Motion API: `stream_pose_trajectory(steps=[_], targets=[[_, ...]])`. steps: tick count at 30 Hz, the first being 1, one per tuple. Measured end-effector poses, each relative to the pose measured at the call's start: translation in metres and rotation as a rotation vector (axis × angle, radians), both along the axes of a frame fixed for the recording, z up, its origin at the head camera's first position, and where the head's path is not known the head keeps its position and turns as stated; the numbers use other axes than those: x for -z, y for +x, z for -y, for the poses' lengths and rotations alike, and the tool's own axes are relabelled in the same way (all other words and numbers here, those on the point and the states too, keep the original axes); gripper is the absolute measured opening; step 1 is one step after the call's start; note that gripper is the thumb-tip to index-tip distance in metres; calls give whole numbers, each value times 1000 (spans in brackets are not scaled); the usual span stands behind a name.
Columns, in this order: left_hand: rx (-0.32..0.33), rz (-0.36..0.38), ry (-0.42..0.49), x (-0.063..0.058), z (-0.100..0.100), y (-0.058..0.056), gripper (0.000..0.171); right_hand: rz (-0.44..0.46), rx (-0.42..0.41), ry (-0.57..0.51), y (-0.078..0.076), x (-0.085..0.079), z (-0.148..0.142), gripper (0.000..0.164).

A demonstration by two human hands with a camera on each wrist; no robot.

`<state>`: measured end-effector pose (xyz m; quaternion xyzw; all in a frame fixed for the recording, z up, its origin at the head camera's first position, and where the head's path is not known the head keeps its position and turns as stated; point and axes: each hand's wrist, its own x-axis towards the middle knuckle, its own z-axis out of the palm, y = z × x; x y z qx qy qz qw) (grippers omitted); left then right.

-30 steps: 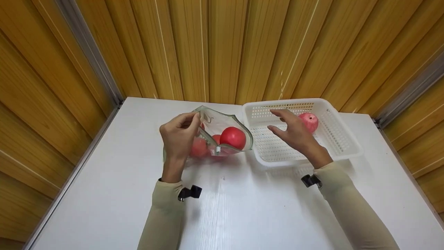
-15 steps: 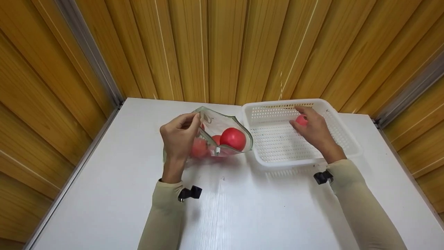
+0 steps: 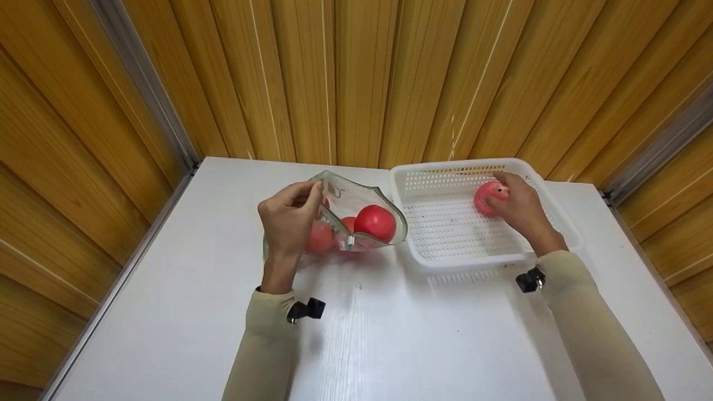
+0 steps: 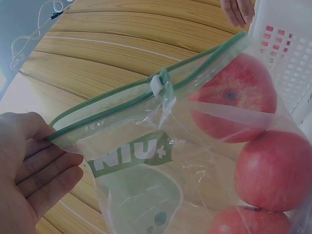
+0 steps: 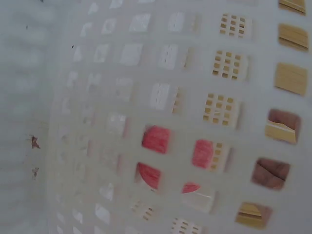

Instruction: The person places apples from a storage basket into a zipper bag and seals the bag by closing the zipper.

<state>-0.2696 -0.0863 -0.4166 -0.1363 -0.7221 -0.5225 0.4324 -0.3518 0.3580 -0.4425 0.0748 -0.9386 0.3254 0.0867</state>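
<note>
My left hand (image 3: 289, 217) pinches the green-edged top of a clear zipper bag (image 4: 141, 190) between thumb and forefinger, its other fingers spread below the edge in the left wrist view. The bag's mouth gapes toward the right, and a white slider (image 4: 156, 85) sits on its zip. Several red apples lie inside, among them one apple (image 3: 375, 223) at the mouth. In the white basket (image 3: 445, 262), my right hand (image 3: 523, 206) grips another apple (image 3: 483, 199) from the right, thumb across its near side. The right wrist view looks through the basket wall, hiding most of that hand.
The basket stands at the back right of the white table (image 3: 390, 334), just right of the bag. Wood-patterned panels (image 3: 356, 83) rise behind the table and along both sides.
My right hand has moved right across the basket, from above and left of the apple to its right side, and now grips it. The left hand and bag have stayed in place.
</note>
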Motion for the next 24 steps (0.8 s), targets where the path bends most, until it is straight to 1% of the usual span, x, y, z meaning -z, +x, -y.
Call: stream_pose_trajectory(steps=[6,11,14,19,22,24], targets=[[0,-6,3,0,1,-1,6,80,26,21,-8,6,-11,68],[-3,-3,-3,-1,0,-1,6,167,0,33,-14,14,-18,79],[-4,-3,-6,-1,0,0,6,202,-21,28,-16,16,-19,85],[-1,-2,-1,-1,1,0,6,200,-48,22,-18,19,-20,78],[5,4,-2,0,1,1,7,202,-43,12,-17,20,-20,75],[7,7,-2,0,1,1,7,195,-30,13,-17,20,-20,75]])
